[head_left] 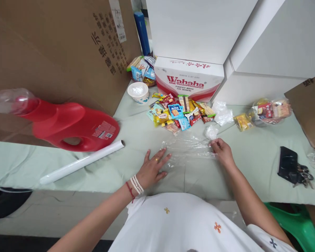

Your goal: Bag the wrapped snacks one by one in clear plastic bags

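Note:
A clear plastic bag [187, 148] lies stretched flat on the table between my hands. My left hand [154, 165] rests with fingers spread at the bag's left end. At the right end, my right hand [221, 149] pinches the bag's edge between thumb and fingers. Just beyond my right hand sits a crumpled ball of clear plastic [211, 132]. A pile of small wrapped snacks [176, 111] is spread behind the bag, with more crumpled clear plastic [222, 112] to its right.
A red jug [76, 122] and a white roll [82, 162] lie at left. Behind are a paper bowl [138, 91], bagged snacks [144, 70] and a Wahaha carton [189, 78]. To the right are a filled snack bag [270, 111], a black phone-like object [287, 163] and keys [306, 176].

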Demonstrator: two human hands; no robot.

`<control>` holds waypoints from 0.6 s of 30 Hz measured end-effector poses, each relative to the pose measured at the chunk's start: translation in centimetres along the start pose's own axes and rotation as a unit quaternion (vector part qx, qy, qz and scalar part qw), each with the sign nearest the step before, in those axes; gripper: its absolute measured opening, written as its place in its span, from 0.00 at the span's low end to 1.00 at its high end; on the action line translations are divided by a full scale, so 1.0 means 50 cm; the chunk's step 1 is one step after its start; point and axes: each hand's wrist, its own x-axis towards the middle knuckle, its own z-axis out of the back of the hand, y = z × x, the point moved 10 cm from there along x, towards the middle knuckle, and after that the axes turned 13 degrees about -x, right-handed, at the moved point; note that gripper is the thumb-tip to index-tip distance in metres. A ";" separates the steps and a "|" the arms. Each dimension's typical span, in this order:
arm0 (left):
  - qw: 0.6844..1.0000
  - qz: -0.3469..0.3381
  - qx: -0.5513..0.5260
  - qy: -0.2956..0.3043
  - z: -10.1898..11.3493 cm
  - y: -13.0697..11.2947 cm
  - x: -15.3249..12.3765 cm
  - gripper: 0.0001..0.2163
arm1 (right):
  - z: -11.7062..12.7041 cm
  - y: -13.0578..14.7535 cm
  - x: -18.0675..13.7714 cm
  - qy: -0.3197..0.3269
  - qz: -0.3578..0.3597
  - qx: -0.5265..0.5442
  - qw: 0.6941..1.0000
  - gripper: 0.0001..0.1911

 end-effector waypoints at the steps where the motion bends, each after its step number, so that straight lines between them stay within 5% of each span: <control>1: 1.000 -0.008 -0.011 0.011 -0.002 -0.004 -0.014 0.36 | 0.000 -0.011 -0.002 0.014 -0.002 -0.015 1.000 0.20; 6: 0.996 -0.022 -0.076 0.036 -0.005 -0.034 -0.047 0.22 | 0.046 -0.018 0.003 0.041 0.006 -0.092 0.995 0.22; 10: 0.992 0.024 -0.119 -0.021 0.011 -0.031 -0.027 0.16 | 0.205 0.106 -0.068 -0.193 0.103 -0.192 0.957 0.18; 12: 0.990 0.045 -0.123 -0.044 0.013 -0.029 -0.010 0.17 | 0.228 0.174 -0.148 -0.241 0.172 -0.198 0.934 0.12; 14: 0.991 0.055 -0.109 -0.048 0.010 -0.033 0.008 0.15 | 0.161 0.229 -0.224 -0.132 0.293 -0.188 0.928 0.08; 16: 0.994 0.057 -0.090 -0.032 0.001 -0.040 0.024 0.13 | 0.042 0.238 -0.295 0.069 0.382 -0.191 0.902 0.10; 18: 0.996 0.055 -0.076 -0.004 -0.008 -0.044 0.034 0.11 | -0.037 0.198 -0.326 0.187 0.374 -0.212 0.883 0.13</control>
